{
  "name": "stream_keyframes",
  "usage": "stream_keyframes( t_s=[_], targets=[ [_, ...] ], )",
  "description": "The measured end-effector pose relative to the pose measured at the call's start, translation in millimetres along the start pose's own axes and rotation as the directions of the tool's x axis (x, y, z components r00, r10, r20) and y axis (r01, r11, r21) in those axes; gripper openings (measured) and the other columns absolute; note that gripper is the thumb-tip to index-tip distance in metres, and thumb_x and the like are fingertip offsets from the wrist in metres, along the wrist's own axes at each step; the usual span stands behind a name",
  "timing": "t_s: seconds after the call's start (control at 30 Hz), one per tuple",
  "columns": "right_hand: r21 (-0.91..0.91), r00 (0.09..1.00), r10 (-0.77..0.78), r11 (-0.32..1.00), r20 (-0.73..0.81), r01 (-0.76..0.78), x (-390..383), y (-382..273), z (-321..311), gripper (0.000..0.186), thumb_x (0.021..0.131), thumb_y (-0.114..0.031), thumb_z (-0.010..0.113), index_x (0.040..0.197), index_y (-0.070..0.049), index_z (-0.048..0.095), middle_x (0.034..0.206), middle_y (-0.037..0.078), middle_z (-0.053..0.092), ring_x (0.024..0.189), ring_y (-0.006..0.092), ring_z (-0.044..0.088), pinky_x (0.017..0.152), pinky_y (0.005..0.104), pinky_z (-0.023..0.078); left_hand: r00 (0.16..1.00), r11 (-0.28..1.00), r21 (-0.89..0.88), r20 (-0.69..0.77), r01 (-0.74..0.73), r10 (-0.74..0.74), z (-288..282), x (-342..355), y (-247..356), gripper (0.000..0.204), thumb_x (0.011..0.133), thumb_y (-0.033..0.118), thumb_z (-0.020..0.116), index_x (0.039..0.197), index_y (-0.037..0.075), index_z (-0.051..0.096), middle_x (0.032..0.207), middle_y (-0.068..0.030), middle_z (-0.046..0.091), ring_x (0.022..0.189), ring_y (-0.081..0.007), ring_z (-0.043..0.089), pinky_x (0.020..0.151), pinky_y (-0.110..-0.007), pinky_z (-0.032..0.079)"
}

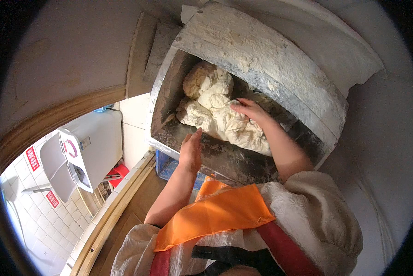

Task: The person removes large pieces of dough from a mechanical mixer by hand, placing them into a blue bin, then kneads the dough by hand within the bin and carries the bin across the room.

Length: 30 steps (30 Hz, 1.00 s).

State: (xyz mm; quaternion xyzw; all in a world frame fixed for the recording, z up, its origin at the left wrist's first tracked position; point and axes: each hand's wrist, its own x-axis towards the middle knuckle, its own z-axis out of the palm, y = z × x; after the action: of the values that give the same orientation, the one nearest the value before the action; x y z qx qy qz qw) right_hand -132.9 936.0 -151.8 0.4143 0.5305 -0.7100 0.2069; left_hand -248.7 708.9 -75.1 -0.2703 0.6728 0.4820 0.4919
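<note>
Dough [222, 120] lies beneath right hand [253, 111], perhaps touching left hand [191, 148].

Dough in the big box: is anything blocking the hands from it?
Nothing visible does. The right hand is on the dough, and the left hand is by its near edge, though I can't tell if it touches.

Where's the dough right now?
Head view, upper centre: the dough lies in the dark trough, under the right hand, with the left hand by its lower-left edge.
</note>
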Motion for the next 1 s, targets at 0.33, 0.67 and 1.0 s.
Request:
stream_keyframes(
  t_s=[0.33,0.67,1.0],
  targets=[
    [0.097,0.943,-0.074,0.989,-0.324,0.111,-89,-30,-5,0.123,0.060,-0.030,0.088,0.149,0.001,0.009,0.140,0.032,0.036,0.126,0.0405,0.044,0.102,0.0444,0.042,0.963,0.962,-0.273,0.265,0.028,0.047,76,-7,-6,0.081,0.085,0.071,0.046,0.147,0.020,0.030,0.151,-0.0109,0.028,0.138,-0.0341,0.025,0.105,-0.063,0.023],
    [-0.071,0.710,-0.663,0.741,-0.237,0.668,-219,-62,113,0.058,0.067,-0.018,0.080,0.111,-0.001,0.045,0.104,0.010,0.056,0.097,0.0157,0.055,0.084,0.0311,0.045,0.762,0.837,-0.546,0.528,-0.035,0.376,9,-105,41,0.052,0.097,0.038,0.040,0.133,0.001,0.046,0.126,-0.0171,0.056,0.111,-0.0324,0.057,0.095,-0.045,0.049],
    [-0.091,0.175,-0.984,0.171,0.038,0.981,-344,-70,226,0.062,0.058,-0.027,0.088,0.100,-0.004,0.049,0.086,0.011,0.055,0.077,0.0273,0.058,0.067,0.0353,0.045,0.638,0.623,-0.518,0.179,-0.586,0.749,-148,-287,-14,0.052,0.097,0.036,0.044,0.134,0.000,0.043,0.127,-0.0173,0.054,0.114,-0.0287,0.056,0.096,-0.044,0.047]
  ],
)
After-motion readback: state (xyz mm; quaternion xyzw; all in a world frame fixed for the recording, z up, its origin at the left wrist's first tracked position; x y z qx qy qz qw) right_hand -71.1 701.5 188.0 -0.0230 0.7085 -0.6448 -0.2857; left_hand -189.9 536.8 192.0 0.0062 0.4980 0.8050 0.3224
